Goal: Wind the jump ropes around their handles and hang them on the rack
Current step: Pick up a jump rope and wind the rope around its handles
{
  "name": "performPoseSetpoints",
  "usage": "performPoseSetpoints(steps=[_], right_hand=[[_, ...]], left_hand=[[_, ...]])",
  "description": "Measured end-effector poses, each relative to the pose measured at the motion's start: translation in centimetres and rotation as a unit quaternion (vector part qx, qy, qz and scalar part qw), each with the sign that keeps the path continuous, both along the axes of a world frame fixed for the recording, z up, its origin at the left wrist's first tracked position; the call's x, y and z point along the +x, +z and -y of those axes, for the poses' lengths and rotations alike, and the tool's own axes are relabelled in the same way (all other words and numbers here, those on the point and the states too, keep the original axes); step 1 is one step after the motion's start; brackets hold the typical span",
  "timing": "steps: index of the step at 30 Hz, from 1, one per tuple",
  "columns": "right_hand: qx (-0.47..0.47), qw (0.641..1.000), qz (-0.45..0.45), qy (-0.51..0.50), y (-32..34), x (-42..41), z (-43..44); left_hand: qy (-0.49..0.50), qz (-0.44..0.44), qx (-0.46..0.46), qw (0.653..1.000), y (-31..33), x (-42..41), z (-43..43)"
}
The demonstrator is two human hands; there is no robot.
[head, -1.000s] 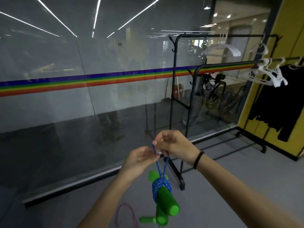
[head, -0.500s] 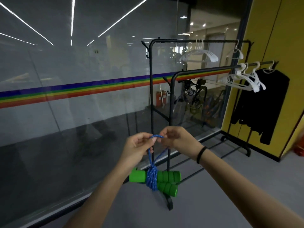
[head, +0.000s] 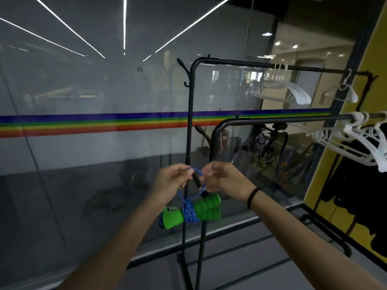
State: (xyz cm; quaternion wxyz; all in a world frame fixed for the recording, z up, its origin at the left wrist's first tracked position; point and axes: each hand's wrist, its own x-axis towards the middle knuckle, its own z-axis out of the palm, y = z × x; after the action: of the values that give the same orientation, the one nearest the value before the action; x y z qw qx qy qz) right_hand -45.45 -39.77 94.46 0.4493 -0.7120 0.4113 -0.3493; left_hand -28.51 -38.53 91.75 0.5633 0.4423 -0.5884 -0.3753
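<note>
A blue jump rope [head: 189,210] is wound tightly around its two green foam handles [head: 206,208], which hang level as one bundle. A free loop of the blue rope rises from the bundle. My left hand [head: 170,183] pinches the loop's left side and my right hand [head: 222,178] pinches its right side, holding the loop open at chest height. The bundle hangs just in front of the black rack [head: 189,126], near its upright left post. A side hook [head: 184,72] sticks out near the top of that post.
A second, lower black rack [head: 272,120] stands to the right with white hangers [head: 354,143] and a black garment [head: 356,197]. More white hangers [head: 280,91] hang on the taller rack's top bar. A glass wall with a rainbow stripe [head: 94,124] runs behind.
The view has moved closer to the racks. The bundle turned from hanging tilted to level, and both hands rose and spread the rope loop wider in front of the rack post.
</note>
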Motion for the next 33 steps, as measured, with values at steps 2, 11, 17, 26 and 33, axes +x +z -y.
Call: performPoseSetpoints(steps=[2, 11, 17, 26, 33], right_hand=[[-0.007, 1.0, 0.009, -0.023, -0.3, -0.1, 2.7], [-0.237, 0.937, -0.132, -0.221, -0.8, 0.2, 11.8], [-0.287, 0.885, -0.268, -0.249, -1.3, 0.3, 13.4], [-0.223, 0.895, -0.29, -0.255, -3.1, -0.7, 11.2], [-0.112, 0.955, -0.224, -0.161, -6.1, -0.9, 5.7]], left_hand=[[0.007, 0.004, 0.01, 1.0, 0.3, -0.4, 2.8], [0.008, -0.015, 0.068, 0.998, 0.8, -2.1, 13.6], [-0.023, 0.021, 0.125, 0.992, 0.3, -2.7, 17.1], [-0.028, 0.056, 0.143, 0.988, -0.7, -1.7, 14.4], [0.019, -0.013, 0.167, 0.986, -4.1, -1.5, 5.3]])
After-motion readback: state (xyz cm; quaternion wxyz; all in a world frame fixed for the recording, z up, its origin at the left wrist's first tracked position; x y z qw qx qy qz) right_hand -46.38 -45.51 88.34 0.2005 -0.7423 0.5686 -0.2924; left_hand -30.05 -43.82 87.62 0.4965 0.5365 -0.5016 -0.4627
